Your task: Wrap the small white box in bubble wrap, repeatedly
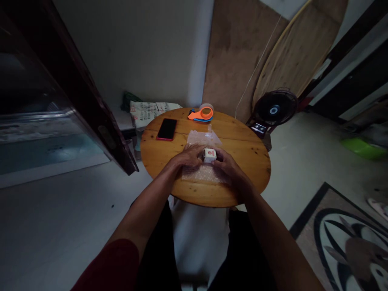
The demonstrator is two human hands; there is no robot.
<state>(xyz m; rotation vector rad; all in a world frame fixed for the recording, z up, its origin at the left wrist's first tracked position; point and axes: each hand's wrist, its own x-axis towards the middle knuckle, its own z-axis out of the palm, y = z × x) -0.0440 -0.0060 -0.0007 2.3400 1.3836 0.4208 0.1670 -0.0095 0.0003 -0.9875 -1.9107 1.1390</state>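
A small white box (pixel 210 153) with a red mark on its top sits over a sheet of bubble wrap (pixel 201 174) on a round wooden table (pixel 248 173). My left hand (pixel 193 155) is closed against the box's left side, its fingers partly hidden. From the right, my right hand (pixel 224 159) curls around the opposite side with the thumb near the front. The bubble wrap spreads out flat both beyond and in front of my hands.
An orange and blue tape dispenser (pixel 203 113) stands at the table's far edge. To its left lies a phone (pixel 167 129) with a dark screen. A black fan (pixel 274 109) is on the floor beyond the right edge. A dark door frame (pixel 91 109) rises on the left.
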